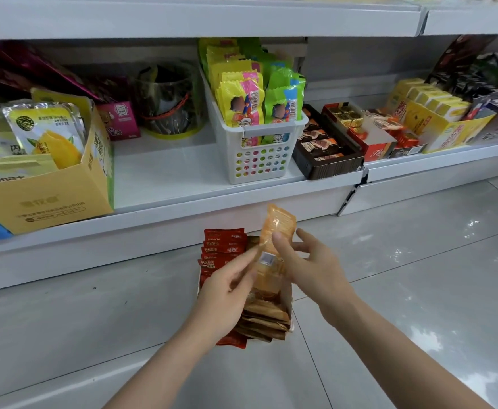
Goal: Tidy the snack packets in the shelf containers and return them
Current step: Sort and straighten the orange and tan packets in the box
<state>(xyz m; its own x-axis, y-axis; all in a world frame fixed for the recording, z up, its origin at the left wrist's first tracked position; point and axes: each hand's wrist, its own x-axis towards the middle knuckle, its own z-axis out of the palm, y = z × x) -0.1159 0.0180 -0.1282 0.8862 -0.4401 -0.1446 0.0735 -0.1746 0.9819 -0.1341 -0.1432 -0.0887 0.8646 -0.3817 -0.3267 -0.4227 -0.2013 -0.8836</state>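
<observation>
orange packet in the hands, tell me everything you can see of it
The orange packet is a slim, glossy plastic sachet, translucent orange, with a crimped top edge and a white barcode label near its middle. It stands nearly upright, top tilted slightly right, above the container of packets on the floor. The left hand pinches its left edge; the right hand holds it with the thumb on its front. Its lower end merges with packets below, so I cannot tell where it ends.

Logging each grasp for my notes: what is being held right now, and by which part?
An orange snack packet, upright; the right hand pinches its middle and the left hand pinches its left edge lower down.
</observation>
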